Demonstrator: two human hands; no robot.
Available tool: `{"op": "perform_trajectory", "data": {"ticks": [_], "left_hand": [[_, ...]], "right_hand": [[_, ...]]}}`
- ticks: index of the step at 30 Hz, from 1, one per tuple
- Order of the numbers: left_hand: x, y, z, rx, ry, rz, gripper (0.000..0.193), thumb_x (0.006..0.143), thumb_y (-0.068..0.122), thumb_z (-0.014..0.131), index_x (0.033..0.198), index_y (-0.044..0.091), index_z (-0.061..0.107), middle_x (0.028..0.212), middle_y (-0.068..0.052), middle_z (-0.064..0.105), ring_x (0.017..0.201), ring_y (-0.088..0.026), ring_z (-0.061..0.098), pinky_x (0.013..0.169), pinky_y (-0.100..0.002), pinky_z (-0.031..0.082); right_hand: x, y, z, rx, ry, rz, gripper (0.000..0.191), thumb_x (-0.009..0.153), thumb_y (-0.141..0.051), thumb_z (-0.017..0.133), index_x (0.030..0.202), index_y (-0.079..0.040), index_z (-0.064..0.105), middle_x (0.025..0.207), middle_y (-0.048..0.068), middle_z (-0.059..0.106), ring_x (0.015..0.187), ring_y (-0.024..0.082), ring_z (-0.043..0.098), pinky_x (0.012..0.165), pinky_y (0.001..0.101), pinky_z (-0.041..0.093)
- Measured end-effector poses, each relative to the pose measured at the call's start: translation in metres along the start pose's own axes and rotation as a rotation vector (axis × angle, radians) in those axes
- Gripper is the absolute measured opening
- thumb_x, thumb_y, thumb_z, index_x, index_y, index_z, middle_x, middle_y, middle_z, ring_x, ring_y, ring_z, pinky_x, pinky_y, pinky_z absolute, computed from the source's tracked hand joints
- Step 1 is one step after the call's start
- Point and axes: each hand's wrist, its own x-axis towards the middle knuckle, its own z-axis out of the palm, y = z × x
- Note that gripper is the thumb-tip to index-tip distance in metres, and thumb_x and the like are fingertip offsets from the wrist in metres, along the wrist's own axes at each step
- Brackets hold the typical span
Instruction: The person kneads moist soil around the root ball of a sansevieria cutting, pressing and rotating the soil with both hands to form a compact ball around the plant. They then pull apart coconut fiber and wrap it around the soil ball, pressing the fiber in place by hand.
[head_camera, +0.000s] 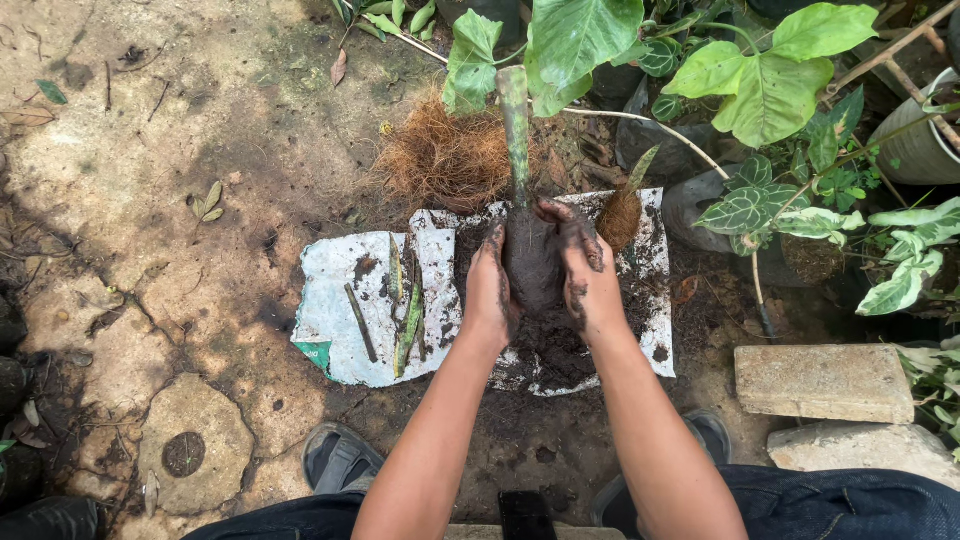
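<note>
Left hand (489, 288) and right hand (588, 272), both soiled, pressed around a dark soil ball (531, 262) at the base of a plant stem (516, 130), above a white sheet (365, 300) beside coconut fibre (445, 155).

Soft, even daylight fell from above, casting only faint shadows on the ground (150, 200). The white plastic sheet (340, 280) was the brightest patch, without harsh glare. Focus was sharp across the middle, and the frame edges bowed slightly from a wide lens.
</note>
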Motion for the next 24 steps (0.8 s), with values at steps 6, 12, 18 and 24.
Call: {"op": "perform_trajectory", "data": {"ticks": [6,12,18,24], "left_hand": [[-0.007,-0.007,0.002,0.385,0.027,0.159,0.044,0.107,0.037,0.046,0.115,0.002,0.07,0.111,-0.01,0.072,0.102,-0.019,0.066,0.093,-0.034,0.052],[-0.029,-0.011,0.009,0.863,0.072,0.538,0.039,0.103,0.028,0.045,0.098,0.001,0.073,0.085,-0.009,0.073,0.08,-0.019,0.069,0.076,-0.036,0.052],[-0.034,-0.014,0.01,0.817,0.036,0.577,0.036,0.099,0.025,0.047,0.091,0.0,0.072,0.074,-0.012,0.07,0.069,-0.023,0.064,0.068,-0.038,0.049],[-0.026,-0.017,0.005,0.967,0.16,0.61,0.032,0.096,0.019,0.047,0.09,-0.003,0.07,0.075,-0.018,0.069,0.072,-0.033,0.069,0.07,-0.043,0.051]], "right_hand": [[-0.006,0.004,0.012,0.575,0.127,0.444,0.07,0.101,-0.063,0.031,0.139,-0.011,0.058,0.136,0.007,0.063,0.125,0.025,0.061,0.109,0.0446,0.048],[-0.017,0.011,0.02,0.68,0.025,0.405,0.071,0.103,-0.062,0.028,0.135,-0.007,0.06,0.13,0.013,0.067,0.119,0.026,0.064,0.106,0.0394,0.051],[-0.032,0.052,0.016,0.495,0.221,0.319,0.048,0.11,-0.046,0.045,0.118,-0.003,0.066,0.108,0.007,0.068,0.094,0.017,0.064,0.084,0.0314,0.053],[-0.025,0.066,0.02,0.673,0.402,0.607,0.036,0.107,-0.041,0.052,0.106,-0.008,0.066,0.095,0.003,0.067,0.082,0.017,0.065,0.074,0.0326,0.053]]}}
